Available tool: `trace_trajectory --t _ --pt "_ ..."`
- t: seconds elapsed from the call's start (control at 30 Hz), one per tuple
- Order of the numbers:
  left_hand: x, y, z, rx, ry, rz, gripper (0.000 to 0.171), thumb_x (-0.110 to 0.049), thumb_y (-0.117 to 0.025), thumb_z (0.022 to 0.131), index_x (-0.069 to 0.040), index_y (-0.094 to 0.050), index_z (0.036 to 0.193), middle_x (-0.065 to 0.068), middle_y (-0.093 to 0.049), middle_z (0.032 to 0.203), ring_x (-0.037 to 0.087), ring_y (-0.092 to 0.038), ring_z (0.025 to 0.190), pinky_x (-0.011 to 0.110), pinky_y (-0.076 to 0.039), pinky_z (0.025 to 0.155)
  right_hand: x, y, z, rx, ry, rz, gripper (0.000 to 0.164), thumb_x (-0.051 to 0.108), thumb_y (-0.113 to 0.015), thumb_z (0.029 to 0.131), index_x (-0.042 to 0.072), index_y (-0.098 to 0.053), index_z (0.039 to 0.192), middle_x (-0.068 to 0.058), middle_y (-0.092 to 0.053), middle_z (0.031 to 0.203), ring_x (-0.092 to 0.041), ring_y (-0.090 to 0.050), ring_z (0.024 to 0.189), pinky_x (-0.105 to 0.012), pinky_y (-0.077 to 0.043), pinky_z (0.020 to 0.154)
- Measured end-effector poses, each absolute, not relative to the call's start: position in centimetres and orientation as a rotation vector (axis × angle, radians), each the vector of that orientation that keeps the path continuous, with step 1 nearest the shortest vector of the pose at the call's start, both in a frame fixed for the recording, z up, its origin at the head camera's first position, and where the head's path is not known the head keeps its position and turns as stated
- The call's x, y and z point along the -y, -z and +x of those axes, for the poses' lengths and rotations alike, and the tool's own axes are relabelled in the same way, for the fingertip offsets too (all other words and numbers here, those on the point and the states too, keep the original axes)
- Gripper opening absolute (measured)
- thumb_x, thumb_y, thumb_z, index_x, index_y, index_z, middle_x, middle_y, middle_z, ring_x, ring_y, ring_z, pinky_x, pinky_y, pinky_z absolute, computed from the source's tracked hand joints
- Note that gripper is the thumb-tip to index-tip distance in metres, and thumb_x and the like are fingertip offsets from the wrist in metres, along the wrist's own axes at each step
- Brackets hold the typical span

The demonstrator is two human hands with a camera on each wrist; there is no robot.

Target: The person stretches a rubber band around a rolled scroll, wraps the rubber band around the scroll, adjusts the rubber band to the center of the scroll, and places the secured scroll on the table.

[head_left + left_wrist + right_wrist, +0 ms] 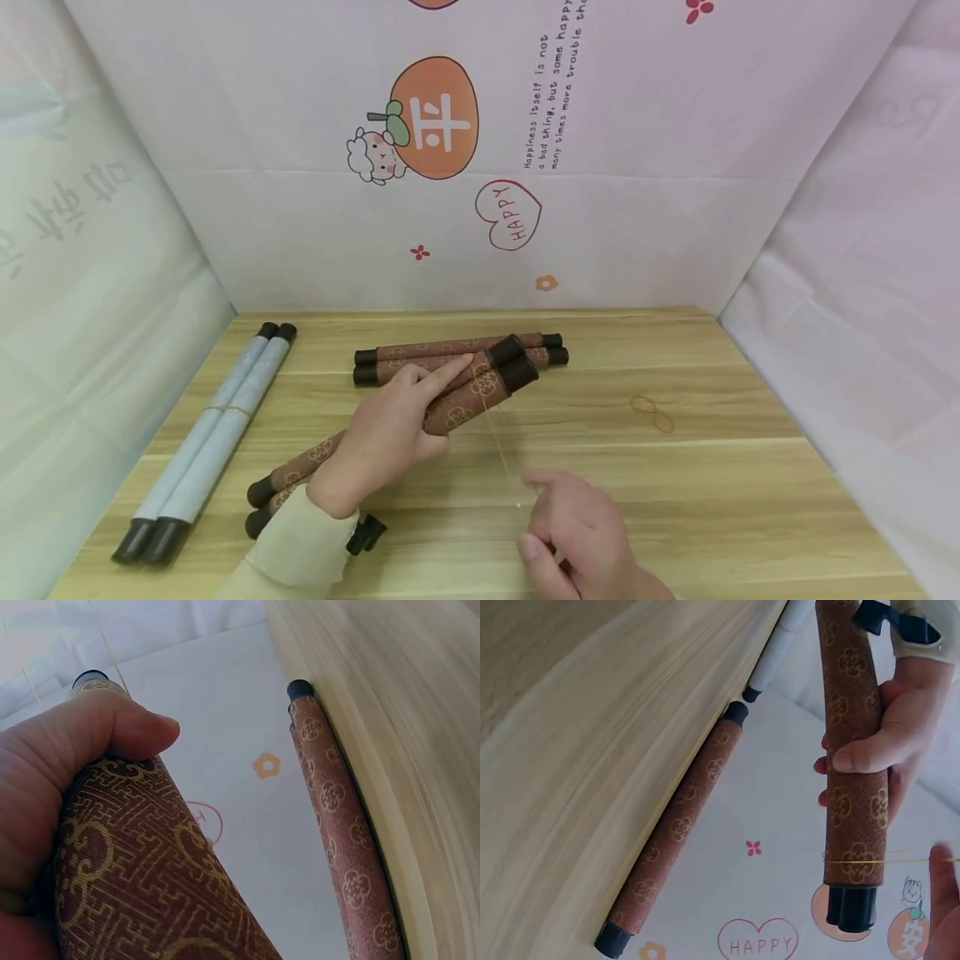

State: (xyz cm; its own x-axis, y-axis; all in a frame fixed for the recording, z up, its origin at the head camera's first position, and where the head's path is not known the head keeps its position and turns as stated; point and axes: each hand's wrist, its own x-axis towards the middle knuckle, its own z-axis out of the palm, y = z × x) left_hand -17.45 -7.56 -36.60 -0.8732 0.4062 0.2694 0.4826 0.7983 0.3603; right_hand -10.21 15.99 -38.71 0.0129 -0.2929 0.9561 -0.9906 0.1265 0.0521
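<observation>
My left hand (382, 437) grips a pair of brown patterned scrolls (459, 410) lying side by side, with black end knobs, tilted up to the right above the table. A thin yellow rubber band (497, 439) loops round them near the right-hand knobs and is stretched toward me. Its near end is pulled by my right hand (581, 529), whose fingers are curled. In the right wrist view the band (855, 862) crosses the scrolls close to the black knobs, and one right finger (941, 889) shows at the edge. The left thumb (142, 731) lies across a scroll.
Behind the held pair lies another brown pair of scrolls (450, 343). Two pale blue scrolls (202, 442), banded together, lie on the left. Loose rubber bands (652, 414) rest on the wooden table (720, 492) at right. White printed cloth (637, 225) stands around the table.
</observation>
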Motion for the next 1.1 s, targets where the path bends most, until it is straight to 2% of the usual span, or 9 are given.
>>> trace_trajectory --t 0.1,0.2,0.33,0.4,0.57,0.73,0.87,0.97,1.1 --pt "7.9 36.6 -17.7 2.796 0.641 -0.679 0.105 -0.012 -0.080 0.069 -0.042 -0.039 0.160 0.007 -0.063 0.116 0.017 -0.059 0.082 0.033 -0.049 0.063 -15.8 38.6 -9.7 1.409 -0.939 1.341 0.037 0.006 -0.053 0.097 0.012 -0.044 0.061 0.008 -0.040 0.060 0.003 -0.038 0.055 -0.027 -0.057 0.062" --pt "8.4 36.5 -18.0 2.786 0.657 -0.655 0.104 -0.012 -0.080 0.070 -0.041 -0.038 0.161 0.010 -0.063 0.117 0.019 -0.061 0.085 0.035 -0.050 0.065 -15.5 38.7 -9.3 1.393 -0.974 1.307 0.038 0.004 -0.052 0.094 0.012 -0.043 0.058 0.009 -0.036 0.056 0.005 -0.033 0.052 -0.024 -0.054 0.055" --pt "9.3 36.1 -18.2 2.769 0.694 -0.608 0.103 -0.014 -0.083 0.072 -0.039 -0.038 0.161 0.012 -0.062 0.121 0.020 -0.062 0.089 0.036 -0.051 0.067 -15.6 39.4 -8.2 1.488 -1.118 1.218 0.037 0.000 -0.051 0.096 0.009 -0.044 0.061 0.008 -0.034 0.056 0.006 -0.032 0.051 -0.023 -0.054 0.056" --pt "9.7 35.8 -18.2 2.746 0.713 -0.593 0.102 -0.015 -0.083 0.072 -0.038 -0.039 0.161 0.012 -0.062 0.122 0.021 -0.062 0.088 0.036 -0.051 0.067 -15.9 40.2 -7.4 1.580 -1.268 1.142 0.032 -0.008 -0.049 0.093 0.008 -0.044 0.066 0.006 -0.035 0.057 0.005 -0.035 0.051 -0.025 -0.055 0.061" --pt "10.2 35.2 -18.0 2.690 0.753 -0.583 0.101 -0.015 -0.082 0.073 -0.037 -0.039 0.161 0.013 -0.062 0.116 0.020 -0.057 0.080 0.032 -0.046 0.059 -16.7 41.1 -5.7 1.810 -1.842 0.784 0.033 -0.022 -0.039 0.091 0.007 -0.041 0.074 -0.002 -0.035 0.059 -0.011 -0.043 0.051 -0.034 -0.059 0.073" --pt "10.1 34.7 -17.4 2.624 0.765 -0.604 0.100 -0.015 -0.082 0.072 -0.036 -0.040 0.161 0.013 -0.061 0.113 0.020 -0.056 0.083 0.032 -0.046 0.059 -17.7 40.4 -6.5 1.826 -2.468 0.538 0.036 0.001 -0.025 0.108 0.009 -0.033 0.074 -0.007 -0.026 0.057 -0.027 -0.028 0.050 -0.032 -0.056 0.072" --pt "10.1 34.6 -16.8 2.526 0.757 -0.688 0.099 -0.013 -0.083 0.072 -0.033 -0.042 0.160 0.014 -0.061 0.114 0.019 -0.057 0.084 0.032 -0.048 0.061 -18.4 40.3 -8.0 1.351 -3.119 0.561 0.042 0.018 -0.018 0.111 0.015 -0.037 0.074 0.000 -0.020 0.060 -0.017 -0.018 0.052 -0.021 -0.051 0.071" --pt "10.0 34.6 -16.5 2.457 0.743 -0.773 0.100 -0.011 -0.084 0.071 -0.031 -0.043 0.160 0.014 -0.061 0.119 0.018 -0.059 0.084 0.032 -0.052 0.064 -18.7 40.2 -9.1 0.753 -3.527 0.569 0.047 0.027 -0.019 0.113 0.016 -0.051 0.080 0.008 -0.020 0.064 -0.008 -0.019 0.055 -0.015 -0.044 0.070" --pt "10.0 35.0 -16.1 2.377 0.715 -0.886 0.101 -0.008 -0.085 0.070 -0.029 -0.044 0.159 0.013 -0.060 0.123 0.016 -0.061 0.086 0.032 -0.055 0.067 -18.6 39.7 -10.2 0.213 -3.718 0.501 0.047 0.032 -0.026 0.114 0.013 -0.063 0.093 0.013 -0.026 0.067 -0.002 -0.024 0.057 -0.015 -0.032 0.063"
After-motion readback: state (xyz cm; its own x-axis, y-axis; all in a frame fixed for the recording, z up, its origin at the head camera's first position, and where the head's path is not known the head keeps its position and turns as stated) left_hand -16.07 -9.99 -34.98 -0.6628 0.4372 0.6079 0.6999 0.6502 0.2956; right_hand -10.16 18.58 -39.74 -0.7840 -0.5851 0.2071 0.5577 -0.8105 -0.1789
